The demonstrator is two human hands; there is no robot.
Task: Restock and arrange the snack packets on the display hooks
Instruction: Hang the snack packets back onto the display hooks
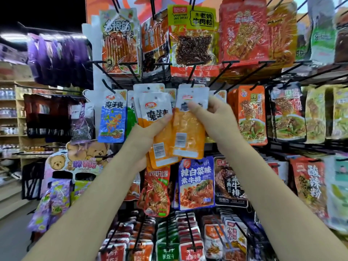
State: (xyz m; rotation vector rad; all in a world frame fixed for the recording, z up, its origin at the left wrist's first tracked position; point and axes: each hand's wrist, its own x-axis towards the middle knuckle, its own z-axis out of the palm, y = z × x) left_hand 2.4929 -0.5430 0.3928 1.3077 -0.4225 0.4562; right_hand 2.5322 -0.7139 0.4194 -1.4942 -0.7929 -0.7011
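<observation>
- Far left, purple packets (56,57) and the teddy-bear card display (79,157): hanging full, apparently needing no attention.
- Blue konjac packet (112,117): hanging on its own hook, seemingly already in place.
- Left hand (145,136): gripping a fanned stack of orange-and-white packets (156,113), fingers curled round them, thumb lying across the front; this stock is not yet hung.
- Single orange packet (188,132): being held up by the right hand (212,119), fingers pinching its white header, whose hole is sitting just below a black hook (192,82); whether it is threaded cannot be told.
- Right side, orange noodle packets (252,113) and neighbouring rows: hanging stocked.
- Judgement: restocking is mid-way; the handheld stack is remaining to be hung, then straightened.
</observation>
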